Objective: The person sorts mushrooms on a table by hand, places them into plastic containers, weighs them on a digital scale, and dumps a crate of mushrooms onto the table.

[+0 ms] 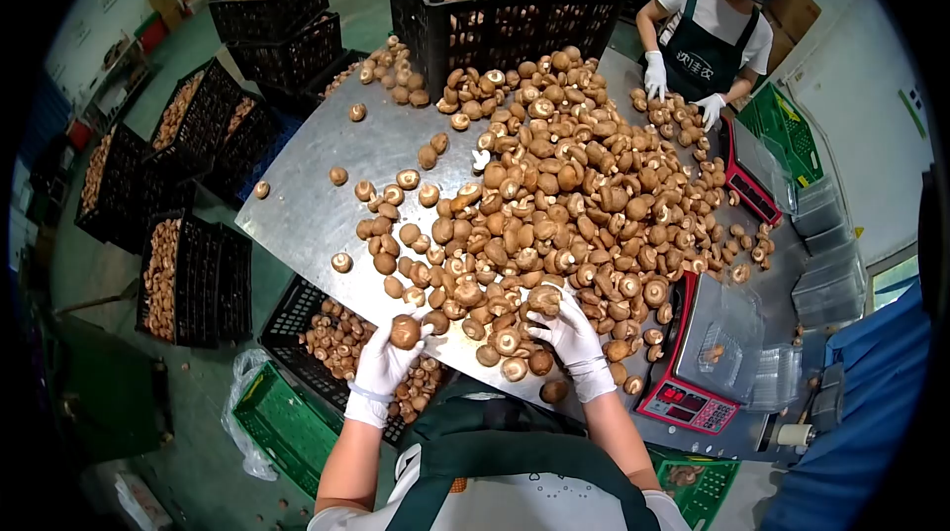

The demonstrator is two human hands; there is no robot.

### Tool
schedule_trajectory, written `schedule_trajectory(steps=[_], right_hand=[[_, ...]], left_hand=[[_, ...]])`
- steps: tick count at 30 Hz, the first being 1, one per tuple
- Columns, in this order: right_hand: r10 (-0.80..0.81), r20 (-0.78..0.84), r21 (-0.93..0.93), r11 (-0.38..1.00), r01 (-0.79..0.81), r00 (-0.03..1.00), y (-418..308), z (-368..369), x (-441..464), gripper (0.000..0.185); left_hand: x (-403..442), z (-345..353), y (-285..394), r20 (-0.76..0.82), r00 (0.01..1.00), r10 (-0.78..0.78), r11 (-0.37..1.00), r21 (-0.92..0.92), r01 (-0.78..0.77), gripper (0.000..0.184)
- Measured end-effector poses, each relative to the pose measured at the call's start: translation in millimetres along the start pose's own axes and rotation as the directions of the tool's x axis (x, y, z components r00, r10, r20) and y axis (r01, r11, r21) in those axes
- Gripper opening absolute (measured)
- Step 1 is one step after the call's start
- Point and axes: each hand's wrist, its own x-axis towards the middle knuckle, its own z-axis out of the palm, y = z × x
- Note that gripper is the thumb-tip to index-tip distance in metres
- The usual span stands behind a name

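Observation:
My left hand [384,365], in a white glove, is closed round a brown mushroom [405,332] at the near edge of the metal table [307,170]. Below that hand a black crate [287,325] holds many small mushrooms. My right hand [574,341], gloved too, grips another mushroom [544,300] at the front of the pile. A large heap of mushrooms [569,175] spreads over the table, with loose ones scattered to its left.
A red scale [683,402] with a clear tray stands right of my right hand. A full black crate [495,21] sits at the table's back. A co-worker [708,36] in white gloves handles mushrooms at the far right. Green crates [282,422] lie on the floor.

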Motion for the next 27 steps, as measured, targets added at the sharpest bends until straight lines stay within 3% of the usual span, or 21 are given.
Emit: schedule_trajectory(steps=[3,5,6,7,8,9,11,12,13,15,16,18,19,20,23,24,25,26,27], right_hand=[[0.020,-0.035,0.100,0.995,-0.016,0.999,2.5,9.3,-1.1,0.045],[0.041,-0.040,0.072,0.997,-0.038,0.998,4.0,13.4,3.2,0.039],[-0.025,-0.029,-0.191,0.981,0.019,0.999,4.5,16.7,8.4,0.036],[-0.085,-0.001,-0.438,0.896,0.076,0.996,5.8,20.2,11.7,0.036],[-0.084,-0.001,-0.524,0.849,0.071,0.997,8.4,24.3,17.9,0.034],[0.033,-0.049,-0.674,0.737,-0.057,0.998,7.0,30.6,25.3,0.025],[-0.229,0.192,-0.929,0.272,0.252,0.954,18.5,53.8,39.3,0.022],[-0.230,0.283,-0.959,-0.048,0.280,0.931,16.7,72.7,41.1,0.036],[-0.276,0.461,-0.868,-0.340,0.363,0.843,27.9,73.5,50.8,0.048],[-0.127,0.446,-0.755,-0.585,0.296,0.886,44.0,72.8,68.9,0.054],[-0.136,0.442,-0.757,-0.587,0.288,0.886,45.4,74.7,69.7,0.054],[-0.094,0.311,-0.844,-0.486,0.229,0.946,42.9,79.0,71.2,0.054],[-0.112,0.322,-0.873,-0.419,0.249,0.940,43.5,81.5,67.3,0.052],[-0.025,0.340,-0.901,-0.294,0.318,0.940,44.4,83.5,58.7,0.052],[0.112,0.538,-0.841,0.007,0.541,0.835,51.1,102.0,37.9,0.061],[0.174,0.500,-0.834,-0.169,0.526,0.848,44.7,108.9,41.7,0.068],[0.074,0.560,-0.779,-0.291,0.555,0.825,37.4,105.4,58.3,0.068],[-0.011,0.508,-0.818,-0.321,0.478,0.861,24.8,100.0,77.2,0.067],[-0.178,0.482,-0.800,-0.490,0.348,0.858,9.0,92.7,90.3,0.065]], left_hand=[[-13.6,-6.1,8.4,-0.053,0.996,0.066,0.995,0.083,-0.061,0.046],[-26.6,-17.1,18.0,-0.109,0.980,0.165,0.933,0.340,-0.119,0.043],[-31.3,-24.3,23.6,-0.061,0.980,0.192,0.867,0.478,-0.140,0.035],[-34.7,-27.6,29.7,-0.146,0.943,0.299,0.426,0.905,0.005,0.034],[-37.9,-38.0,30.2,-0.037,0.900,0.435,0.019,0.999,0.032,0.034],[-40.3,-49.2,27.8,0.118,0.854,0.507,-0.386,0.917,0.103,0.035],[-39.1,-51.8,29.4,0.155,0.842,0.517,-0.417,0.904,0.090,0.041],[-36.2,-47.5,30.4,0.160,0.857,0.490,-0.340,0.940,0.019,0.040],[-32.6,-40.5,30.4,0.170,0.869,0.464,-0.256,0.965,-0.052,0.039],[-29.8,-24.1,29.0,0.215,0.858,0.467,-0.262,0.960,-0.098,0.036],[-29.8,-21.3,30.9,0.221,0.854,0.470,-0.249,0.962,-0.111,0.035],[-30.5,-20.8,34.3,0.216,0.836,0.504,-0.201,0.971,-0.130,0.033],[-33.1,-23.2,37.4,0.200,0.823,0.531,-0.165,0.978,-0.131,0.032],[-34.6,-24.8,40.1,0.125,0.824,0.553,-0.077,0.992,-0.099,0.031],[-30.9,-39.1,44.8,0.118,0.791,0.600,-0.129,0.990,-0.051,0.031],[-27.5,-37.8,44.8,0.162,0.776,0.609,-0.174,0.982,-0.069,0.030],[-22.1,-34.6,43.0,0.166,0.778,0.606,-0.171,0.982,-0.077,0.030],[-15.9,-30.5,39.1,0.226,0.763,0.606,-0.236,0.967,-0.099,0.030],[-9.6,-25.1,35.1,0.283,0.745,0.604,-0.300,0.947,-0.116,0.030]])
